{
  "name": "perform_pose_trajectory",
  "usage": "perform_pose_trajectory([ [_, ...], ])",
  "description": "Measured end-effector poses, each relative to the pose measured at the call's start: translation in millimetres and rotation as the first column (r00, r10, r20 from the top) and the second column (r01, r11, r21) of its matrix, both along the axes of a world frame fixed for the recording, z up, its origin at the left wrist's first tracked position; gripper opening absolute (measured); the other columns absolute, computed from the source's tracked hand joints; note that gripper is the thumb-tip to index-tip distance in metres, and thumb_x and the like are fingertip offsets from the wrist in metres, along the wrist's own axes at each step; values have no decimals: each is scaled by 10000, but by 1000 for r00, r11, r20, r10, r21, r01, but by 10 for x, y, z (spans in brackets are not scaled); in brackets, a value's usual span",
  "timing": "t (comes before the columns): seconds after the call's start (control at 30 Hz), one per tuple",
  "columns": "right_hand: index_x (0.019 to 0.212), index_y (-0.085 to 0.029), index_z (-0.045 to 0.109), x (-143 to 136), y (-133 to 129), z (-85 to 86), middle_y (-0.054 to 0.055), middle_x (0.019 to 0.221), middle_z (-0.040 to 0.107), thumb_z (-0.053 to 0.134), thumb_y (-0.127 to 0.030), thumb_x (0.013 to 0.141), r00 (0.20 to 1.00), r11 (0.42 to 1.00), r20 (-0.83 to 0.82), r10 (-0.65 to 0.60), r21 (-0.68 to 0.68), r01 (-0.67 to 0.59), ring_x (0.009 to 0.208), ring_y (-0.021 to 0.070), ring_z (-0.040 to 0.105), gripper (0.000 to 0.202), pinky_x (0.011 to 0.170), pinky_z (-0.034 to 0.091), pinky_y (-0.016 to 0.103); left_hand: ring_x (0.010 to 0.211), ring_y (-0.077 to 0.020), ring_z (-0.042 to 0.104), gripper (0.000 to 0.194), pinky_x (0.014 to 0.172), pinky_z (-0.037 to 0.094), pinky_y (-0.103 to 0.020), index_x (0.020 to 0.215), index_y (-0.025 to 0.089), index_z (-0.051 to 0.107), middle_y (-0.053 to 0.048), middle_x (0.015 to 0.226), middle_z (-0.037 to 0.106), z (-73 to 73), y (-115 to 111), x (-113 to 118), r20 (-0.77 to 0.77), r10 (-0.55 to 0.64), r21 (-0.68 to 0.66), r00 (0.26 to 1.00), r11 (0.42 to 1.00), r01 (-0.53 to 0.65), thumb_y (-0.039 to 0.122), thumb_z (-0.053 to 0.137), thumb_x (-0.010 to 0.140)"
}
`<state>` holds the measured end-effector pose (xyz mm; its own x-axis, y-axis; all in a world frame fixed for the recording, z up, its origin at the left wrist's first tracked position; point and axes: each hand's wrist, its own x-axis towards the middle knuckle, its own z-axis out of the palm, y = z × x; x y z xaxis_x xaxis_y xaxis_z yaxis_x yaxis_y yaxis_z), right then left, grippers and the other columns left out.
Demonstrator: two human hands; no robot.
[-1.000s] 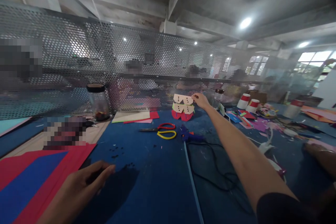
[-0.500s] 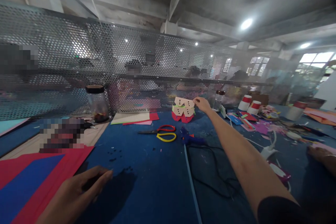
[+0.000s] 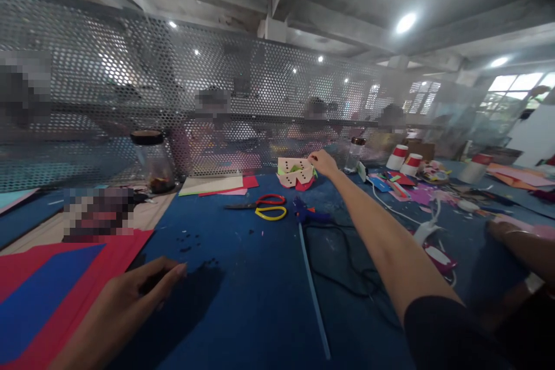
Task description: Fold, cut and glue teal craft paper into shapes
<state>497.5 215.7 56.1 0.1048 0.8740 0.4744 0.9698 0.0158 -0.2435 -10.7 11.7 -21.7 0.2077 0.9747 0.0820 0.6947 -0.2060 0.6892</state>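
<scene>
Steadiness of grip looks like the main need: the right hand has thumb and fingers drawn narrow on the corner of a cream dotted piece, and a light pinch at the edge should spare such thin stuff from creasing. This piece sits on the far side of the worktop, near the perforated screen, with green and red pieces showing among and below it. Keeping the held edge lined up with those under it would probably need small wrist turns rather than arm swings, and the forearm is best kept high, above the glue gun's dark cord.

The right arm reaches out long and nearly straight, palm down. The left hand lies low at near left, loosely curled, nothing visible in it, beside red and blue sheets and well short of the scissors.
</scene>
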Motion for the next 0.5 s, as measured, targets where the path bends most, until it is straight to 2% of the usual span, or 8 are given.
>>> perform_pose_trajectory([
  [0.17,1092,-226,778,-49,-33,-29,106,1079,677,529,-310,986,999,998,33,-34,48,33,991,230,615,283,883,475,304,596,-201,537,667,557,376,-269,747,227,657,14,604,544,0,17,9,4,40,22,999,999,-40,868,477,771],
  [0.33,1249,-235,712,-108,-164,-17,136,1221,614,493,-312,1002,995,985,70,-74,160,62,1123,290,555,339,954,465,400,604,-184,527,625,567,357,-260,784,215,646,21,629,539,-31,25,-5,-21,16,87,1000,996,-14,808,463,852],
  [0.5,1268,-233,692,-198,-377,8,134,1282,583,477,-269,1009,983,971,180,-32,238,-12,1205,312,483,338,988,419,436,624,-187,542,610,586,364,-262,834,208,645,31,639,533,-21,19,17,-11,-9,74,1000,997,10,791,469,868],
])
